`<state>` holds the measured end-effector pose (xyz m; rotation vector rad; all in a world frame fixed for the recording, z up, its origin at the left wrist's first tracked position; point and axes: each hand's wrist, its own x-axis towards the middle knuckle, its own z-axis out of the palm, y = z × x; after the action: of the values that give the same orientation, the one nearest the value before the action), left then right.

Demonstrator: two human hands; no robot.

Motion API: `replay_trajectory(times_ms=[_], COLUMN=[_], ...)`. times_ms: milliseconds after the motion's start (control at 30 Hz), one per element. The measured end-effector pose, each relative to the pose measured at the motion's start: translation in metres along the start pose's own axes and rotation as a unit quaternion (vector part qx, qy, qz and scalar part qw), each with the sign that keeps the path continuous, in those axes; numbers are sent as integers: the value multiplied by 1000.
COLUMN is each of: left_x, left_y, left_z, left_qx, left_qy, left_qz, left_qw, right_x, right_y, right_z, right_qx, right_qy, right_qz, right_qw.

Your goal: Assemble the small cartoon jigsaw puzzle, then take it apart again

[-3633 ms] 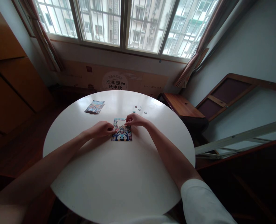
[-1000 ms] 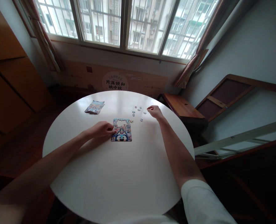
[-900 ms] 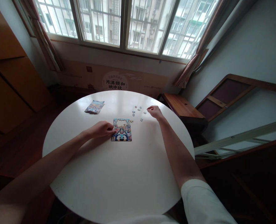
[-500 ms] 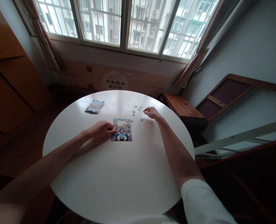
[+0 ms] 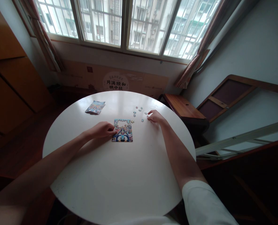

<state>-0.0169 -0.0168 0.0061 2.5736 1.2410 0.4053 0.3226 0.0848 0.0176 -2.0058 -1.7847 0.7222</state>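
A partly filled jigsaw puzzle (image 5: 123, 136) lies flat at the middle of a round white counter (image 5: 120, 178), a pale gap showing toward its far side. The left hand (image 5: 101, 129) touches the puzzle's left edge, fingers curled; whether they pinch the edge or merely rest there cannot be told. The right hand (image 5: 156, 117) is low over the counter to the right, its thumb and forefinger parted beside a loose piece (image 5: 146, 113), with nothing visible between them.

More small pieces lie scattered to the left of that hand, and a yellowish piece (image 5: 132, 121) sits right by the puzzle's far right corner. A sideways push from the left hand could skew the puzzle or buckle its joints, and a shift to the right could run it into that piece. A brush of the right fingers or wrist could scatter the light pieces across the smooth top, or turn one face down.

At far left lies a printed packet (image 5: 95, 107), its lettering too small to read. Beyond the counter, a banner (image 5: 139, 82) carries the Chinese characters 月满颐和 above 映中秋; the arched Latin lettering over them and the finer script to the right are not clearly legible.
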Motion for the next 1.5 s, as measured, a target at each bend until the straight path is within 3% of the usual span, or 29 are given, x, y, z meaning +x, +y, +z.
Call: replay_trajectory(times_ms=[300,633,933,1367,1500], left_x=[0,1,-1,1,1], left_y=[0,0,2,3,2], left_z=[1,-1,-1,-4,-3], left_qx=[1,-7,-6,-14,-10], left_qy=[11,8,20,-1,6], left_qz=[9,22,19,7,13], left_qw=[1000,1000,1000,1000,1000], right_x=[14,4,-15,-25,-33], right_y=[12,1,-34,-48,-56], right_z=[3,4,0,6,8], right_qx=[-49,-41,-61,-65,-74], right_qy=[22,12,-52,-130,-145], right_qz=[27,27,-108,-130,-168], right_qw=[998,999,991,981,972])
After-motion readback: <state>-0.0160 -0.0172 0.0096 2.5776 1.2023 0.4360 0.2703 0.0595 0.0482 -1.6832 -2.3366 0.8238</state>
